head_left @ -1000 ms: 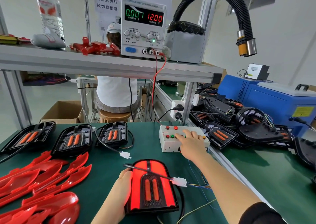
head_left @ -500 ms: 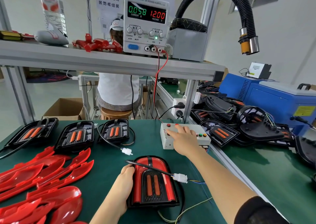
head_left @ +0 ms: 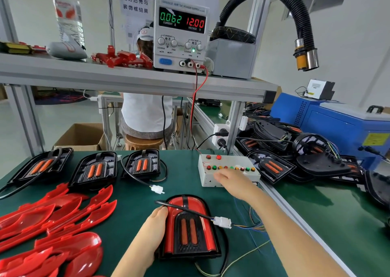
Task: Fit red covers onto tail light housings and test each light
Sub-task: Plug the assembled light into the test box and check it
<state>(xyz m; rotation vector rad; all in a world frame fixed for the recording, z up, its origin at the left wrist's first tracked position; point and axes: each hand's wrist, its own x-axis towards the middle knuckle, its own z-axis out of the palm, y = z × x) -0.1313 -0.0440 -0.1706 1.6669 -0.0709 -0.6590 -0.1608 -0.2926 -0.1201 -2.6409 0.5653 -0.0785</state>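
L forearm (head_left: 135, 255) comes in from 6 o'clock, bare, angled toward 1 o'clock. L grip (head_left: 153, 230) lies thumb-side up, fingers fairly straight and close together, pressed along the 9 o'clock edge of the tail light (head_left: 190, 228). Its fingertips (head_left: 162, 210) touch the light's 10 o'clock corner. Underside of the hand is hidden.

R arm (head_left: 295, 234) enters from 5 o'clock, bare, elbow out of frame, stretched toward 11 o'clock w/ wrist about straight. R grip (head_left: 234, 181) is palm down and motion-blurred, fingers extended, nothing held. It sits over the near edge of the control box (head_left: 205, 178); contact w/ it can't be told. R grip sits at approx 1 o'clock from L grip, the two well apart.
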